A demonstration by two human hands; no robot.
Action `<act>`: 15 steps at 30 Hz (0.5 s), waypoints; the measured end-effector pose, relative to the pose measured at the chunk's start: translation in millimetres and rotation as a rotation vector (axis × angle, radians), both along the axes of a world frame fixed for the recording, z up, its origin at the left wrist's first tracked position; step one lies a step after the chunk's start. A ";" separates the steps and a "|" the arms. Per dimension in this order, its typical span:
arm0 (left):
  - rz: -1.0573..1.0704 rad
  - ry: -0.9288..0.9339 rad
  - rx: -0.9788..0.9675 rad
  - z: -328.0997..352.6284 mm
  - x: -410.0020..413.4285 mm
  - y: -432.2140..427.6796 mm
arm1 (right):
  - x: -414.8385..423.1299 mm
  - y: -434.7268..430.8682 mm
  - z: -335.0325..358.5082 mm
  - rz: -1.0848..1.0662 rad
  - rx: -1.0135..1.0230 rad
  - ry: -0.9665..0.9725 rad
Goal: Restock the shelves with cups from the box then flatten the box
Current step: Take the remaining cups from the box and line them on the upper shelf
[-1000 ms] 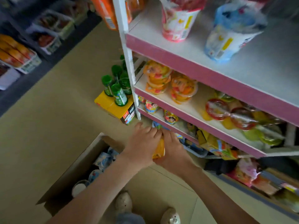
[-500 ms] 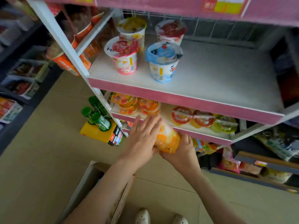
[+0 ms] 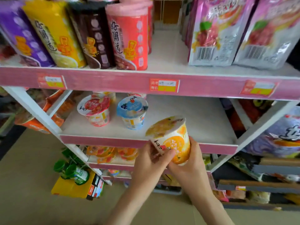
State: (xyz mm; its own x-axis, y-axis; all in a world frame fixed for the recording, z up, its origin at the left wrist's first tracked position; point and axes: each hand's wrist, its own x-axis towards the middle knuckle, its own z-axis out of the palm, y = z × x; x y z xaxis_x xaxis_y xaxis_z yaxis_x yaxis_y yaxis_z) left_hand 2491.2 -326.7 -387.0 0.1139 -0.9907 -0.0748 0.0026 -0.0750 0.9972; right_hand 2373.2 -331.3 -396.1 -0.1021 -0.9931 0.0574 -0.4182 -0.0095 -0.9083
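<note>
- The left forearm comes up from the bottom middle of the view and slants right; the left hand meets the cup from its left side.
- Its thumb lies across the cup's front wall, low down, and its fingers curl against the left wall.
- The right forearm comes up from the bottom right and slants left; the right hand cups the base and right wall, with fingers wrapped up the right side.
- Both hands are clamped on this one cup and touch each other below it.
- The cup is white and orange, with an orange fruit picture and black lettering on its wall and a sealed lid printed with fruit.
- It is tilted, lid up and to the left, base down in the hands.
- It is held in the air, across the pink front edge of the middle shelf, and does not stand on the board.
- Whether the lid is already over the board cannot be told.
- On that shelf a blue cup stands upright just left of the held cup, and a red cup stands beside it, farther left.
- The shelf above carries tall tubs on the left and pouches on the right.
- Green bottles rest on a yellow box on the floor at lower left.
</note>
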 end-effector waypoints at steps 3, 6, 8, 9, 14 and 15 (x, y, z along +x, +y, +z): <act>-0.001 -0.117 -0.069 -7.0 -2.5 -22.0 | -8.4 -23.2 -6.5 0.016 -0.103 0.145; -0.004 -0.295 -0.114 -14.5 -6.5 -54.5 | -12.7 -52.7 -14.1 0.010 -0.087 0.108; 0.016 -0.330 -0.136 -22.7 -9.5 -77.8 | -13.2 -75.1 -17.5 0.006 -0.086 0.114; 0.028 -0.356 -0.152 -25.1 -11.3 -88.0 | -12.7 -86.7 -20.1 -0.001 -0.091 0.130; 0.090 -0.449 -0.154 -41.4 -18.5 -130.1 | -9.6 -136.3 -37.0 -0.028 -0.080 0.195; 0.099 -0.485 -0.140 -43.4 -21.1 -136.2 | -9.8 -143.5 -38.6 -0.034 -0.078 0.218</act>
State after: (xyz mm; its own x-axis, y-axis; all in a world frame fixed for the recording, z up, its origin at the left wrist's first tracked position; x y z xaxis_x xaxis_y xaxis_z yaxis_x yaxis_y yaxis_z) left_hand 2470.1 -462.9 -430.5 0.1961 -0.9701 0.1427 -0.4621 0.0369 0.8861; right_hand 2363.4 -474.8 -434.8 -0.1124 -0.9811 0.1578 -0.6058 -0.0583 -0.7935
